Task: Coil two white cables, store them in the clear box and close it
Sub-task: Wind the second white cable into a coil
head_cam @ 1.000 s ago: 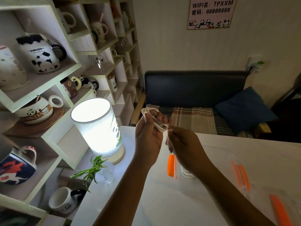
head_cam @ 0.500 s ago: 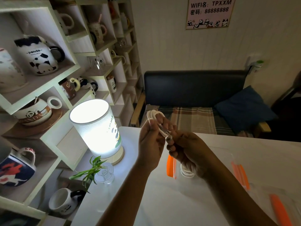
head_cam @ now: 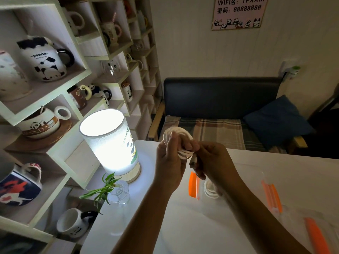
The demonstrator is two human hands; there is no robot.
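Observation:
My left hand (head_cam: 169, 162) holds a coiled white cable (head_cam: 178, 136) above the white table (head_cam: 183, 226), the loops standing up over my fingers. My right hand (head_cam: 214, 162) pinches the cable's end plug just right of the coil. Below my hands sits the clear box (head_cam: 238, 180) with orange clips (head_cam: 193, 185). Inside it lies a second coiled white cable (head_cam: 211, 189), partly hidden by my right wrist. The clear lid (head_cam: 302, 226) with orange clips lies to the right on the table.
A lit cylindrical lamp (head_cam: 110, 142) stands at the table's left corner beside a small glass vase with a green plant (head_cam: 117, 193). Shelves of panda mugs (head_cam: 42, 59) fill the left side. A dark sofa (head_cam: 220, 99) with a blue cushion stands beyond the table.
Both hands have stayed raised over the box. The coil in my left hand has grown rounder, and my right hand has brought the cable's end in close against it.

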